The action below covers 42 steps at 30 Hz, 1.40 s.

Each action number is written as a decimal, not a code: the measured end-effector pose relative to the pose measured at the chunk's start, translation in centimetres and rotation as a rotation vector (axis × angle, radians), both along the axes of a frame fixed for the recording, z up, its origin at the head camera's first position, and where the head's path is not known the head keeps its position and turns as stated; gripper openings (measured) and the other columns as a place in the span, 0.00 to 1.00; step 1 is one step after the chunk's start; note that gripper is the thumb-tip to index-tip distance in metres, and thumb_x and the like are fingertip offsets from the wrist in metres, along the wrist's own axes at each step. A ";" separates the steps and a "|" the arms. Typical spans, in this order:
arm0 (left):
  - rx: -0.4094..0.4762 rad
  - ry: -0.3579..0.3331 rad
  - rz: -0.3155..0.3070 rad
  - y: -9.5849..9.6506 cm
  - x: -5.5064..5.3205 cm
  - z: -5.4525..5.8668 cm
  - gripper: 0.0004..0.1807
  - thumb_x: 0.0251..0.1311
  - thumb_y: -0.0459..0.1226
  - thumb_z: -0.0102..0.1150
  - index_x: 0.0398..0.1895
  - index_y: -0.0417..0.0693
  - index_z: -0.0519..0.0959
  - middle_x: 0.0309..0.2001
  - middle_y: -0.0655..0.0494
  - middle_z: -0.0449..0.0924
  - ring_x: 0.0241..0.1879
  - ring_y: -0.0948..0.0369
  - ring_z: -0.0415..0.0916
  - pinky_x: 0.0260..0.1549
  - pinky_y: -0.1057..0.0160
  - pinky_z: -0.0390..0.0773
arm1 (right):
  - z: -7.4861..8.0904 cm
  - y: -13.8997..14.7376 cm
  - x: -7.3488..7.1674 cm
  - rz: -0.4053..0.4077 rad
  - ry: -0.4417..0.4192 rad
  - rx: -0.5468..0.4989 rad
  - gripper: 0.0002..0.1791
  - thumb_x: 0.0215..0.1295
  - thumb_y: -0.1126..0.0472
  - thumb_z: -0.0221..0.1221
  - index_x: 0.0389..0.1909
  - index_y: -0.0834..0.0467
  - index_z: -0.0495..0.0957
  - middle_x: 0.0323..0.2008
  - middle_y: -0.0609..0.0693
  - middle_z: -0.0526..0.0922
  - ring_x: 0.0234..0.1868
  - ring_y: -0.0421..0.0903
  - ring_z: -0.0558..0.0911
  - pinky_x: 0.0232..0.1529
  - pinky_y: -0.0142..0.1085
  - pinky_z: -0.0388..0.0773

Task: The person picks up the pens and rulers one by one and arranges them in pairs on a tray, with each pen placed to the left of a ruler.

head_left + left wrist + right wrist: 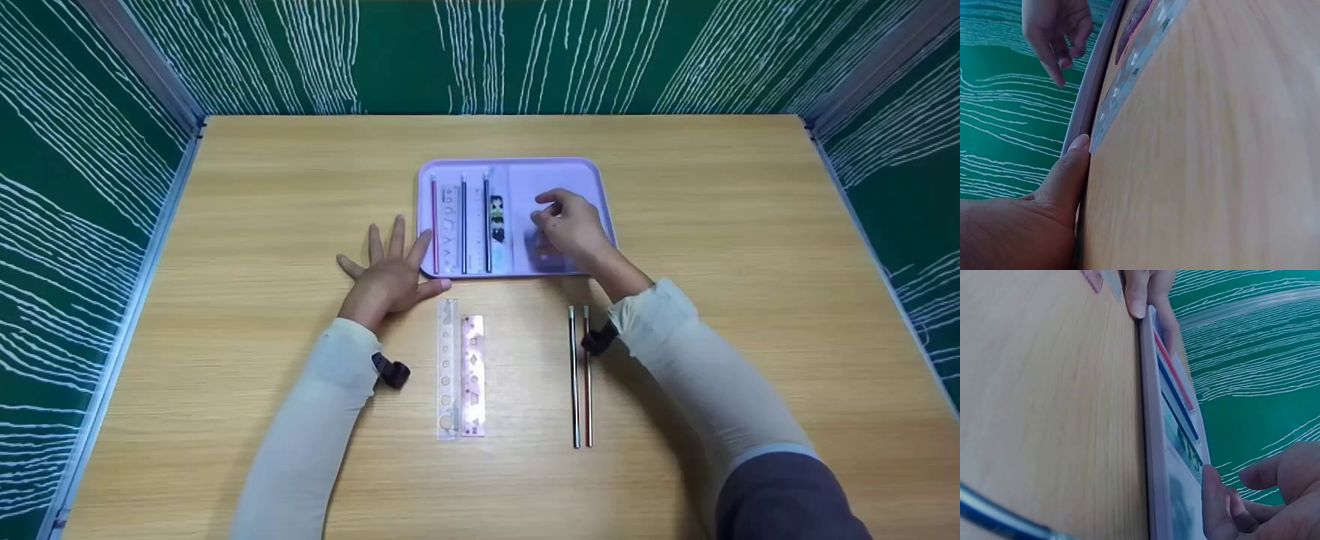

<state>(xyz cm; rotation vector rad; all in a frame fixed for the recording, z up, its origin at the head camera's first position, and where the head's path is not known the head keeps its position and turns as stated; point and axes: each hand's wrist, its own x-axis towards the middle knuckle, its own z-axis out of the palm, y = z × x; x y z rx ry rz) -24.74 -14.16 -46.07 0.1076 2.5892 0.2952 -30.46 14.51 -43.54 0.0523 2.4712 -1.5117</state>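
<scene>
A lilac tray (559, 171) holds a red pencil (435, 225), two dark pencils, clear rulers between them, and a strip with dark and green pictures (497, 217). My left hand (390, 281) spreads its fingers at the tray's front left corner; thumb and forefinger lie right at the rim. Over the tray's right part hovers my right hand (574, 225), its fingers loosely bent and holding nothing; the thumb stands apart from them in the right wrist view. Close to my left thumb lies a clear ruler with round holes (445, 367), beside a pink ruler (473, 375).
Two metallic-looking pencils (574, 382) lie side by side on the wooden table (300, 172), in front of the tray and near my right sleeve. Green panels with white streaks (405, 60) stand behind the table and along both sides.
</scene>
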 end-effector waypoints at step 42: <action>0.011 0.020 -0.014 0.0 0.2 0.1 0.53 0.61 0.75 0.43 0.81 0.78 0.28 0.81 0.54 0.08 0.77 0.39 0.08 0.56 0.12 0.23 | -0.2 7.7 8.7 0.085 -0.120 -0.042 0.38 0.62 0.66 0.69 0.71 0.62 0.64 0.51 0.61 0.71 0.42 0.52 0.85 0.40 0.44 0.89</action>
